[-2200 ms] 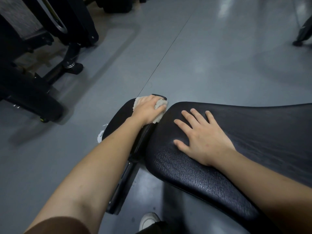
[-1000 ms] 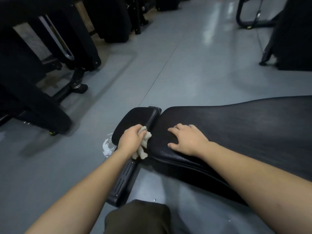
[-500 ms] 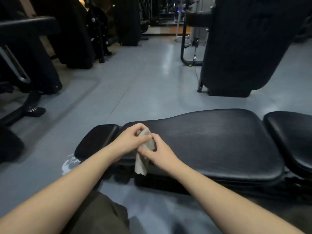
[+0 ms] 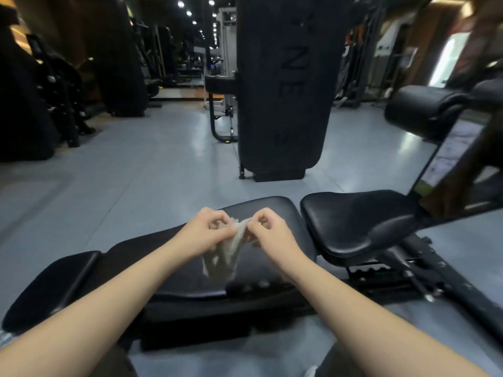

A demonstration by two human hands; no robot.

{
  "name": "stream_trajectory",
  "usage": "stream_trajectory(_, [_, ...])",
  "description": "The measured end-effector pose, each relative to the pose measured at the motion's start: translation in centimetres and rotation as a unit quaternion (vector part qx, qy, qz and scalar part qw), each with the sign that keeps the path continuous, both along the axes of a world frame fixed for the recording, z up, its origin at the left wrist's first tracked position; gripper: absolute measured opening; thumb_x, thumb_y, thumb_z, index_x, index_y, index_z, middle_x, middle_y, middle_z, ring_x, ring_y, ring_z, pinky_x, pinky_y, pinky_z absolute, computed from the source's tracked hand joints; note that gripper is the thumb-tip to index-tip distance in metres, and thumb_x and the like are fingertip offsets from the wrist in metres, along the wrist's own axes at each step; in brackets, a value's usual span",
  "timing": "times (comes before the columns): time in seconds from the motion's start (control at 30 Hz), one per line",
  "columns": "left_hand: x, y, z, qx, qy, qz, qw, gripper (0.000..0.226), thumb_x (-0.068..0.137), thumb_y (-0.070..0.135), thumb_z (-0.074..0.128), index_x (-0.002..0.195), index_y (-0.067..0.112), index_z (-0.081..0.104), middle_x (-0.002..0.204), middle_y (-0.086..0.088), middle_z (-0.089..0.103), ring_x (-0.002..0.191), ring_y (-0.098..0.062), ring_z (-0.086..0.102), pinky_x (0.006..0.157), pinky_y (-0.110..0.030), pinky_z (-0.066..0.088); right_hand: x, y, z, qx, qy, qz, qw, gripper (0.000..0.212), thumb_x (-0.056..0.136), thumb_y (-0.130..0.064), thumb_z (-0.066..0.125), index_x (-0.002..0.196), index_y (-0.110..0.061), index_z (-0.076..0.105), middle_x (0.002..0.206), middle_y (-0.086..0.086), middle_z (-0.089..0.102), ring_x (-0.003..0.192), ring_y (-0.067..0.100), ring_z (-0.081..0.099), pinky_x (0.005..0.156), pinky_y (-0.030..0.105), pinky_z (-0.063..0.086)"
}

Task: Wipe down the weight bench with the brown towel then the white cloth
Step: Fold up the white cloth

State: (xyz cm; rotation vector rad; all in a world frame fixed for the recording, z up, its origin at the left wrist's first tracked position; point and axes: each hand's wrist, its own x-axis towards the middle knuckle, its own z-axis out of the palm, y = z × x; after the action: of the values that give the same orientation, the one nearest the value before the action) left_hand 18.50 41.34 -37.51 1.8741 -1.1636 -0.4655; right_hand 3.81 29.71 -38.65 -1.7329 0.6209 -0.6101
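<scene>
Gym: weight bench [image 4: 353, 221], machines [image 4: 283, 85]

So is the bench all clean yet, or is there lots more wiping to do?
Not finished, as far as I can see. Both the left hand and the right hand pinch the pale cloth above the weight bench, apparently spreading or refolding it. Nothing is wiping right now. The pads show no clear sign of which parts are done, and no second cloth is in view.
</scene>
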Motion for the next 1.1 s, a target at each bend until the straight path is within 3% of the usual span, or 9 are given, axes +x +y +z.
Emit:
stream_trajectory(0.13, [-3.3, -4.8, 2.7, -0.010, -0.063, -0.059, 0.996, 0.020, 0.081, 0.051, 0.074, 0.079, 0.032, 0.069, 0.113, 0.012, 0.060, 0.113, -0.008, 0.049, 0.097, -0.022, 0.037, -4.3, -3.4, 3.7, -0.094, 0.007, -0.025, 0.995, 0.016, 0.093, -0.020, 0.061, 0.079, -0.017, 0.053, 0.082, 0.000, 0.056, 0.067, 0.006, 0.048, 0.061, 0.015, 0.037])
stream_trajectory(0.23, [-6.6, -8.1, 5.7, -0.027, -0.016, -0.120, 0.992, 0.037, 0.070, 0.058, 0.072, 0.084, 0.024, 0.068, 0.095, 0.003, 0.073, 0.093, -0.010, 0.066, 0.095, -0.040, 0.050, -7.5, -6.2, 6.1, -0.137, 0.014, -0.050, 0.989, 0.015, 0.092, -0.020, 0.061, 0.080, -0.018, 0.053, 0.088, 0.001, 0.056, 0.070, 0.005, 0.050, 0.061, 0.011, 0.038])
stream_trajectory(0.3, [-8.6, -10.3, 7.2, -0.043, -0.037, -0.148, 0.987, 0.031, 0.074, 0.049, 0.074, 0.087, 0.022, 0.068, 0.089, -0.001, 0.073, 0.081, -0.008, 0.063, 0.086, -0.040, 0.052, -9.6, -8.1, 7.4, -0.154, 0.018, -0.062, 0.986, 0.015, 0.091, -0.021, 0.062, 0.080, -0.017, 0.053, 0.086, 0.003, 0.060, 0.070, 0.005, 0.053, 0.060, 0.012, 0.040])
stream_trajectory(0.4, [-11.7, -13.6, 9.3, -0.061, -0.058, -0.176, 0.981, 0.010, 0.088, 0.027, 0.072, 0.089, 0.017, 0.072, 0.082, -0.005, 0.071, 0.073, -0.007, 0.058, 0.077, -0.042, 0.052, -12.8, -10.2, 9.4, -0.160, 0.005, -0.081, 0.984, 0.017, 0.092, -0.025, 0.065, 0.084, -0.014, 0.055, 0.077, -0.003, 0.061, 0.065, 0.005, 0.052, 0.061, 0.016, 0.042])
stream_trajectory(0.5, [-14.3, -16.1, 11.6, -0.071, -0.008, -0.199, 0.977, 0.014, 0.085, 0.029, 0.068, 0.088, 0.015, 0.071, 0.082, -0.011, 0.070, 0.075, -0.015, 0.060, 0.075, -0.046, 0.055, -16.3, -12.4, 10.8, -0.127, 0.003, -0.073, 0.989, 0.020, 0.090, -0.037, 0.071, 0.097, -0.021, 0.061, 0.090, -0.001, 0.070, 0.080, 0.008, 0.064, 0.077, 0.024, 0.050])
stream_trajectory(0.6, [-16.3, -18.5, 13.6, -0.097, 0.026, -0.221, 0.970, 0.009, 0.092, 0.023, 0.069, 0.088, 0.016, 0.070, 0.078, -0.002, 0.069, 0.073, -0.012, 0.059, 0.068, -0.035, 0.050, -20.1, -14.5, 11.6, -0.141, 0.093, -0.035, 0.985, 0.030, 0.088, -0.043, 0.070, 0.102, -0.016, 0.068, 0.098, 0.007, 0.071, 0.091, 0.022, 0.066, 0.089, 0.041, 0.051])
stream_trajectory(0.7, [-18.0, -20.7, 15.4, -0.111, 0.008, -0.218, 0.970, 0.010, 0.093, 0.022, 0.069, 0.083, 0.019, 0.070, 0.070, 0.007, 0.063, 0.062, -0.006, 0.051, 0.062, -0.025, 0.042, -23.3, -16.0, 12.6, -0.116, 0.096, -0.035, 0.988, 0.034, 0.085, -0.039, 0.072, 0.099, -0.009, 0.067, 0.104, 0.015, 0.071, 0.096, 0.027, 0.069, 0.096, 0.049, 0.051])
stream_trajectory(0.9, [-20.0, -25.0, 18.9, -0.146, -0.001, -0.202, 0.968, 0.011, 0.091, 0.027, 0.071, 0.084, 0.020, 0.073, 0.070, -0.005, 0.062, 0.057, -0.015, 0.041, 0.055, -0.030, 0.035, -28.0, -19.1, 17.2, -0.203, 0.101, -0.122, 0.966, 0.025, 0.090, -0.036, 0.072, 0.079, -0.019, 0.056, 0.071, -0.006, 0.056, 0.064, 0.007, 0.051, 0.064, 0.029, 0.041])
stream_trajectory(1.1, [-22.4, -30.0, 21.7, -0.174, 0.049, -0.174, 0.968, 0.013, 0.094, 0.022, 0.069, 0.094, 0.009, 0.069, 0.076, -0.001, 0.070, 0.054, -0.020, 0.066, 0.041, -0.023, 0.038, -31.4, -23.4, 22.5, -0.311, 0.127, -0.218, 0.916, 0.010, 0.092, -0.029, 0.070, 0.095, -0.023, 0.063, 0.084, -0.004, 0.067, 0.066, 0.008, 0.059, 0.066, 0.033, 0.049])
